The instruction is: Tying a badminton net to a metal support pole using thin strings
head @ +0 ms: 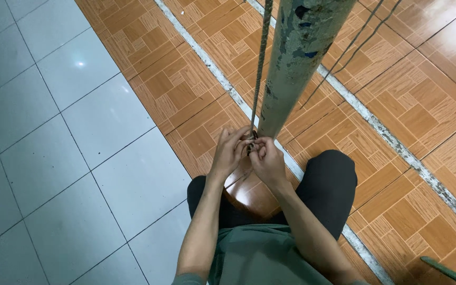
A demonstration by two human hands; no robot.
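Grey-green shirt (pixel 262 258) nearest, black-trousered knees (pixel 328 184) below. Left hand (pixel 229 153), right hand (pixel 266 161) both pinched shut on thin braided rope (pixel 260 68) at base of scuffed grey metal pole (pixel 296 58).

Top of thin braided rope (pixel 260 63) cut off by upper frame edge; lower end buried between left hand (pixel 229 152) and right hand (pixel 266 160), knot or loop there too small to resolve. Fingers (pixel 238 138) overlap, grip on rope not readable. Weathered grey metal pole (pixel 297 58) also cropped at top; base hidden behind the hands. Two thin dark cords (pixel 355 45) run out of frame at top, lower ends too fine to trace. Green object (pixel 449 270) at bottom right clipped by edge, kind unclear. Torso in grey-green shirt (pixel 259 256) cut by bottom edge.
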